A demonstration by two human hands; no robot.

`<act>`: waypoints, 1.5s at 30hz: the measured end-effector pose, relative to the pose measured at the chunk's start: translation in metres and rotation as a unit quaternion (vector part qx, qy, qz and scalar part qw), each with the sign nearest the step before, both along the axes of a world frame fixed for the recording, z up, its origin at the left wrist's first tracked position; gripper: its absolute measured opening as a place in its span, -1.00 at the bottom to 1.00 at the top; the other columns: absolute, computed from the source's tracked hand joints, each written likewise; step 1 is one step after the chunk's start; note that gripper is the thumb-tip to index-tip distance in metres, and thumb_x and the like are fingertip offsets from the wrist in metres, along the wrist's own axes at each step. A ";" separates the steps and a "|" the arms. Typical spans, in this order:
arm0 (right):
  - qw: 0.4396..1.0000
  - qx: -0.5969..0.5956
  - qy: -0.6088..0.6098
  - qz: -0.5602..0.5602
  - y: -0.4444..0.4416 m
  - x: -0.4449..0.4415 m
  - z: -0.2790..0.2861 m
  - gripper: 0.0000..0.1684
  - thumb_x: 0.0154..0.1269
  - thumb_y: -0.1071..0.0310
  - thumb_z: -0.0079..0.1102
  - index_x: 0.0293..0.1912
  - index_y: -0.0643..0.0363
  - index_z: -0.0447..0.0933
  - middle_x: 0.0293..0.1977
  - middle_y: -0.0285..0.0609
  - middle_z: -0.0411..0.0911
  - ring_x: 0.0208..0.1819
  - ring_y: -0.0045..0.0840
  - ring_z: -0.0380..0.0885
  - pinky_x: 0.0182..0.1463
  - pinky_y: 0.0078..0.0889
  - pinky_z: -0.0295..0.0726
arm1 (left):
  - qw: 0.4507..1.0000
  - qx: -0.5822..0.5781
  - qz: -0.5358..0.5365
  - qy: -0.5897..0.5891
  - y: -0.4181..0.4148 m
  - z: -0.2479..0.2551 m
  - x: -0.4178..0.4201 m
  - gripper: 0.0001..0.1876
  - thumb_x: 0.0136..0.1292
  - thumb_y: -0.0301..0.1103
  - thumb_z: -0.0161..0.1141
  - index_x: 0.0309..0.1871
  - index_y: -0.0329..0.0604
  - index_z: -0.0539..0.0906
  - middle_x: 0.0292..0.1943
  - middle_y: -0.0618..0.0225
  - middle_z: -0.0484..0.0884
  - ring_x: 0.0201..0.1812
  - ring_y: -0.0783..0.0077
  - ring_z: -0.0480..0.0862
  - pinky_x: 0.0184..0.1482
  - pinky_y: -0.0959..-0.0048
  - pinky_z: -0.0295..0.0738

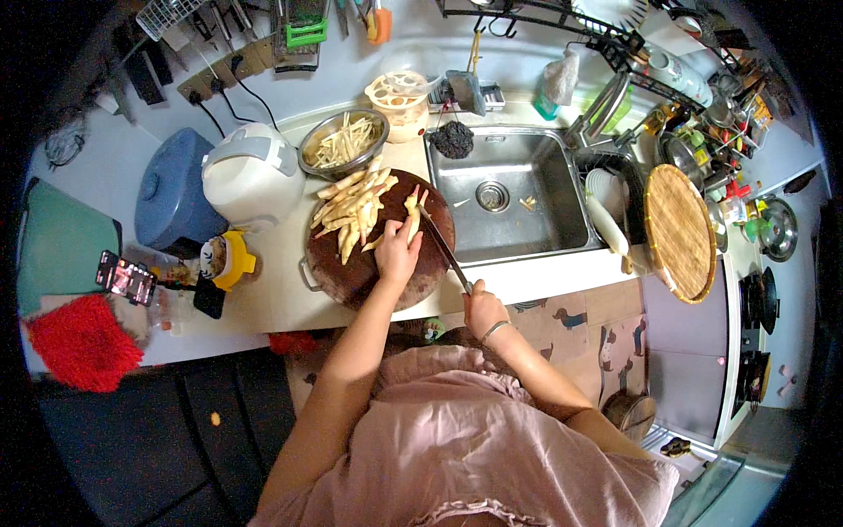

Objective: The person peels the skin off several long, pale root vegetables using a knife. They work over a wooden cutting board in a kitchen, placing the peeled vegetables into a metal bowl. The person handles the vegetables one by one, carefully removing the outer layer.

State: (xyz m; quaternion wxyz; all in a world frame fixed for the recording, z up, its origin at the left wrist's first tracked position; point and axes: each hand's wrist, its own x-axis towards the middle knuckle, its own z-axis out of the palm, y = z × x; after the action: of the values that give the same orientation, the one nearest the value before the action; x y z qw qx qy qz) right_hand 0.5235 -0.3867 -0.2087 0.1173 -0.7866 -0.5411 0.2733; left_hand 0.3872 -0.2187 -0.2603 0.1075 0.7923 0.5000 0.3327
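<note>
My left hand [398, 253] presses a pale ginger-like root [413, 217] with pinkish tips onto a round dark wooden chopping board [421, 283]. In my right hand [486, 309] is the handle of a kitchen knife [442, 245]. Its blade slants over the board, and the tip end lies against or close beside the root near the pink shoots. A heap of similar roots [355, 207] covers the board's left part. Behind the board stands a steel bowl [304, 150] holding thin pale strips [346, 139].
Right of the board is a steel sink [527, 230] with a few scraps in it. A long white radish [604, 221] and a round woven bamboo tray [680, 230] stand beyond it. A white rice cooker [250, 171], a blue lidded bin [172, 197] and a phone [126, 277] are at left.
</note>
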 end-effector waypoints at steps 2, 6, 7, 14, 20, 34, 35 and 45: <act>0.999 0.037 -0.033 -0.004 0.000 -0.002 -0.002 -0.68 0.39 0.26 -0.02 -0.18 0.38 0.23 -0.49 0.27 0.56 -0.41 0.15 0.58 -0.33 0.07 0.59 | 1.000 0.006 0.005 -0.024 0.002 -0.004 -0.002 -0.66 0.12 -0.26 0.32 -0.03 -0.16 0.68 -0.27 0.24 0.53 -0.33 0.13 0.60 -0.28 0.25 0.52; 0.991 0.135 -0.003 0.001 0.000 0.013 -0.019 -0.72 0.38 0.31 0.01 -0.24 0.37 0.24 -0.60 0.25 0.51 -0.49 0.16 0.54 -0.44 0.07 0.53 | 0.997 -0.015 0.024 -0.069 0.001 -0.007 -0.004 -0.66 0.06 -0.31 0.32 -0.07 -0.18 0.68 -0.29 0.23 0.55 -0.31 0.12 0.61 -0.24 0.27 0.54; 0.988 0.154 0.006 -0.006 0.001 0.019 -0.023 -0.71 0.38 0.30 0.01 -0.24 0.38 0.25 -0.60 0.27 0.51 -0.49 0.16 0.55 -0.44 0.06 0.53 | 0.997 -0.010 0.011 -0.072 0.001 -0.005 -0.004 -0.66 0.05 -0.31 0.32 -0.07 -0.18 0.69 -0.30 0.23 0.55 -0.32 0.12 0.61 -0.24 0.27 0.54; 0.977 0.207 0.035 0.037 0.023 0.047 -0.023 -0.69 0.38 0.28 0.02 -0.29 0.38 0.28 -0.60 0.29 0.49 -0.51 0.17 0.53 -0.44 0.08 0.52 | 0.999 0.031 -0.015 -0.021 -0.004 0.006 -0.004 -0.72 0.04 -0.33 0.29 -0.12 -0.08 0.72 -0.27 0.32 0.53 -0.21 0.19 0.56 -0.19 0.24 0.53; 0.982 0.184 0.010 0.036 0.024 0.049 -0.022 -0.71 0.37 0.28 0.04 -0.31 0.31 0.25 -0.65 0.22 0.47 -0.51 0.15 0.52 -0.44 0.10 0.48 | 0.999 0.042 0.015 0.003 -0.003 0.008 -0.004 -0.73 0.05 -0.33 0.26 -0.13 -0.05 0.73 -0.23 0.34 0.52 -0.14 0.19 0.49 -0.20 0.22 0.53; 0.997 0.039 -0.056 0.043 0.029 0.047 -0.033 -0.62 0.40 0.23 -0.06 -0.02 0.38 0.29 -0.37 0.21 0.60 -0.31 0.04 0.61 -0.22 0.03 0.59 | 0.998 0.049 0.025 0.019 -0.001 0.007 -0.001 -0.76 0.07 -0.31 0.26 -0.16 -0.07 0.72 -0.27 0.34 0.49 -0.15 0.20 0.48 -0.23 0.22 0.52; 0.997 0.036 -0.057 0.043 0.029 0.048 -0.039 -0.62 0.39 0.23 -0.06 0.00 0.38 0.29 -0.35 0.21 0.60 -0.29 0.04 0.61 -0.21 0.03 0.59 | 0.999 0.042 0.013 0.016 -0.001 0.007 0.001 -0.76 0.08 -0.29 0.28 -0.16 -0.07 0.72 -0.28 0.33 0.49 -0.16 0.20 0.49 -0.22 0.22 0.52; 0.985 0.173 0.000 -0.025 0.023 0.055 -0.042 -0.67 0.39 0.20 -0.01 -0.23 0.33 0.28 -0.56 0.24 0.53 -0.48 0.15 0.54 -0.41 0.10 0.52 | 0.996 -0.083 0.029 0.029 -0.016 0.015 -0.010 -0.75 0.03 -0.19 0.35 -0.26 -0.06 0.61 -0.35 0.34 0.52 -0.29 0.19 0.58 -0.29 0.22 0.51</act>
State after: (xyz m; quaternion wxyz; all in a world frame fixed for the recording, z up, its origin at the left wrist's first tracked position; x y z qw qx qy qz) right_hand 0.5782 -0.3636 -0.2510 0.2582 -0.7678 -0.5603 0.1730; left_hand 0.3768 -0.2343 -0.2456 0.1488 0.7748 0.5518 0.2702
